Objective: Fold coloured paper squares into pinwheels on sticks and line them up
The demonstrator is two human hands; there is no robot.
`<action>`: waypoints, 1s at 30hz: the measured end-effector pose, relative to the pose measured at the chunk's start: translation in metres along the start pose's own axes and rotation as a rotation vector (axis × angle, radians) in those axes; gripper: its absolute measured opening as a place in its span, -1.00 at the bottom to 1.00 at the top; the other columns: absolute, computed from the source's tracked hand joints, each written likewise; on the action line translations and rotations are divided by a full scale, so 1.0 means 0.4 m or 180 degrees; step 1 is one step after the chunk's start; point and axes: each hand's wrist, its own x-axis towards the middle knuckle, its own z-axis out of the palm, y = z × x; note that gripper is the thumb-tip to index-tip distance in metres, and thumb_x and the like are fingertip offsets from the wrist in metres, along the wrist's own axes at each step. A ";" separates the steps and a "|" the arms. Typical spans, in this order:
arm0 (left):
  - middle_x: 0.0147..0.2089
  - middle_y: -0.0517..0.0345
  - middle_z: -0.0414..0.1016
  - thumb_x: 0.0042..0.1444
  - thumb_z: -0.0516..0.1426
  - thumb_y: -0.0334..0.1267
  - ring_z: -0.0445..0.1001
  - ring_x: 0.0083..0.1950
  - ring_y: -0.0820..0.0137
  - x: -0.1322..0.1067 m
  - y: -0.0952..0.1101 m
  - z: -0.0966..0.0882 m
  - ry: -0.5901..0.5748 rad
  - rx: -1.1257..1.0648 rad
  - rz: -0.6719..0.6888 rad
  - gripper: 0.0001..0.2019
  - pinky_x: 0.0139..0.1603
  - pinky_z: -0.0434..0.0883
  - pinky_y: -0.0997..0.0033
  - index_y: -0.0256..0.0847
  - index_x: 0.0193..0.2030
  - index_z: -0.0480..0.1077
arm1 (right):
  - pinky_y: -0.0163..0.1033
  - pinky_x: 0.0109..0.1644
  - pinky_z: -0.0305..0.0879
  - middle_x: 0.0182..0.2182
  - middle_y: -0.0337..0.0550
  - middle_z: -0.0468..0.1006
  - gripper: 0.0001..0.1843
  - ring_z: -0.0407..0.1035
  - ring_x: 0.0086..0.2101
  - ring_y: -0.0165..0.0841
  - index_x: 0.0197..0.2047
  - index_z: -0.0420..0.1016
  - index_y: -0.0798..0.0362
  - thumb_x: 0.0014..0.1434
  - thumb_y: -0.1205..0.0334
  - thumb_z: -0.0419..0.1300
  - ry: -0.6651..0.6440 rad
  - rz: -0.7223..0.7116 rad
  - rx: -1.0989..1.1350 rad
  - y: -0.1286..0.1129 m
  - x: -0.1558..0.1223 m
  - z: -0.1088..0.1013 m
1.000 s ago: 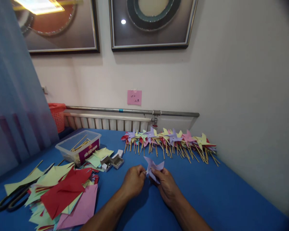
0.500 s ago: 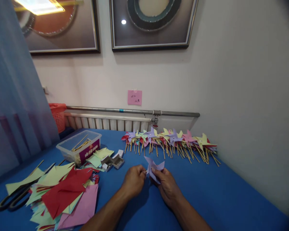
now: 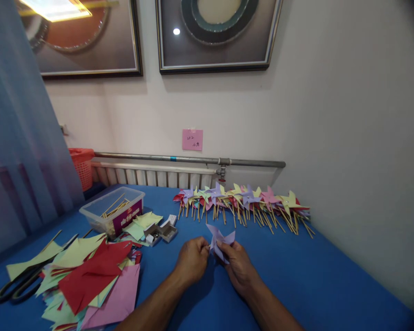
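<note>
Over the blue cloth, my right hand (image 3: 239,264) pinches a purple paper pinwheel (image 3: 215,235) between thumb and fingers, its folded blades pointing outward. My left hand (image 3: 193,258) is closed at the pinwheel's left side. A short pale tip of a wooden stick (image 3: 209,247) shows at its fingertips, against the pinwheel; the rest of the stick is hidden by the hand. Behind my hands lies a long row of pinwheels (image 3: 250,197) in purple, yellow, pink and red, their sticks toward me.
At left lie a pile of cut paper squares (image 3: 93,271) and black-handled scissors (image 3: 24,281). Beyond them stands a clear plastic box (image 3: 89,212) holding wooden sticks (image 3: 115,208). Small open boxes (image 3: 167,231) with pins sit beside it. A radiator (image 3: 152,177) and pipe run along the wall.
Hardly anything differs. Both hands keep the pinwheel and stick together in the same place; the whole view has shifted very slightly.
</note>
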 end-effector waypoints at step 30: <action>-0.43 0.22 0.45 0.19 0.06 -0.40 0.35 -0.34 0.42 0.001 -0.011 0.027 0.0099 0.0029 -0.0026 -0.83 -0.31 0.14 0.46 -0.21 -0.38 0.44 | -0.22 -0.33 0.32 -0.47 -0.21 0.62 -0.66 0.48 -0.38 -0.24 -0.34 0.55 0.04 -0.18 0.13 0.51 0.0049 -0.0107 -0.0050 0.007 0.008 -0.006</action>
